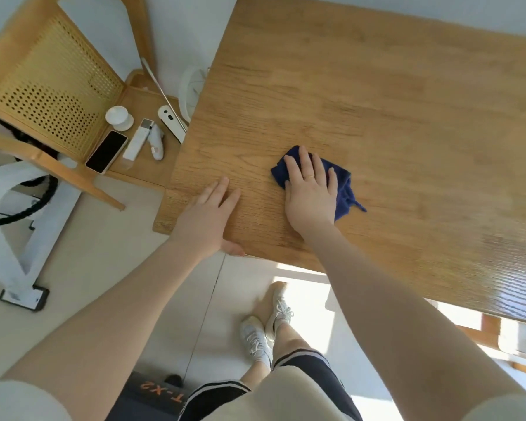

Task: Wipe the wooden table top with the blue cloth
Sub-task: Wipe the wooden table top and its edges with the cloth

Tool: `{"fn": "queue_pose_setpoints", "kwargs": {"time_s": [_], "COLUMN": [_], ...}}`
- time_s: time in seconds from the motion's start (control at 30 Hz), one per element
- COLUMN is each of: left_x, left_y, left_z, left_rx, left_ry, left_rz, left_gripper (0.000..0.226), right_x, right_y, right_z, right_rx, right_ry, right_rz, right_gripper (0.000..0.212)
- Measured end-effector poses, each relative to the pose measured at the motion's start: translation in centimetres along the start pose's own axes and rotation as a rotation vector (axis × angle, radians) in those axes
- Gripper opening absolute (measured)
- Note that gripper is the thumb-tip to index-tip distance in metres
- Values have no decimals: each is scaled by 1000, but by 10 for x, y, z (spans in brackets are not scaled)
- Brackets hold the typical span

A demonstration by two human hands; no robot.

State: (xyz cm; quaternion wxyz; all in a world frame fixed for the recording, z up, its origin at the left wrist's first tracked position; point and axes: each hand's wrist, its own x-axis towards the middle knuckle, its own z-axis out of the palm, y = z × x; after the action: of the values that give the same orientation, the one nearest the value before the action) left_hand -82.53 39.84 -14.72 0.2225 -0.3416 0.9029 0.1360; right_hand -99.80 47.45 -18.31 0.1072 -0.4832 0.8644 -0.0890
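Observation:
The wooden table top (377,101) fills the upper right of the head view. A dark blue cloth (343,186) lies bunched on it near the front left corner. My right hand (310,192) presses flat on the cloth with straight, spread fingers and covers most of it. My left hand (208,214) rests flat on the table's front left corner, its thumb hooked over the near edge, a short way left of the cloth.
A wooden chair (52,86) with a cane back stands left of the table. Its seat carries a phone (107,151), a white remote (137,142), a small white cup (119,117) and other white items. A white frame (12,238) stands on the floor.

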Motion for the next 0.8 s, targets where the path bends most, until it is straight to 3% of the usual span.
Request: {"fn": "queue_pose_setpoints", "kwargs": {"time_s": [0.17, 0.27, 0.43, 0.53, 0.7, 0.8], "left_x": [0, 1, -1, -2, 1, -1], "left_y": [-2, -3, -5, -4, -7, -17], "left_z": [0, 2, 0, -5, -16, -19], "left_rx": [-2, 3, -45, -121, -170, -154], "left_ry": [32, 33, 20, -3, 64, 131], "left_rz": [14, 21, 31, 28, 34, 74], "left_gripper": [120, 120, 115, 111, 96, 90], "right_x": [-51, -28, 39, 40, -23, -15], "right_y": [-6, 6, 6, -5, -19, -20], "right_z": [13, 3, -9, -5, 10, 7], "right_rx": [-61, -105, -63, -65, -79, -105], "right_ry": [-58, -88, -101, -67, -136, -143], "right_rz": [-381, -527, -270, -213, -502, -573], "right_gripper": [47, 41, 44, 47, 57, 53]}}
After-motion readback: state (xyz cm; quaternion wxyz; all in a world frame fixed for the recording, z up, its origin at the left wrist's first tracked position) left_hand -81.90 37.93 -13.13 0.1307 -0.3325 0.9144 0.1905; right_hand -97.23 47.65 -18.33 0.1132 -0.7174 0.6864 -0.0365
